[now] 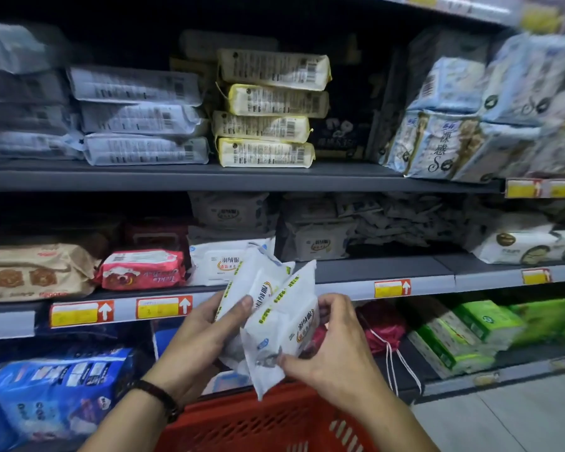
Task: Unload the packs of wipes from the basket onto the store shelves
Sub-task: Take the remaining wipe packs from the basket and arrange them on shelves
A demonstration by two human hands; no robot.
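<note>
The person stood before store shelving with one white pack of wipes in each hand. The left hand [206, 331] had its grip closed around the rear pack [258, 282], with the thumb lying across the front of it. The right hand [333, 350] had its grip on the front pack [284, 324]: the thumb pinched the lower edge and the other fingers curled behind the right side. The two packs touched and overlapped, and both were tilted. The red basket [258, 425] was at 6 o'clock from them. At 12 o'clock, on the middle shelf [372, 272], lay a shelf pack [219, 262] of the same kind. A red pack [144, 269] lay just beside that one at 9 o'clock. A dark bracelet [157, 396] was on the left wrist.
</note>
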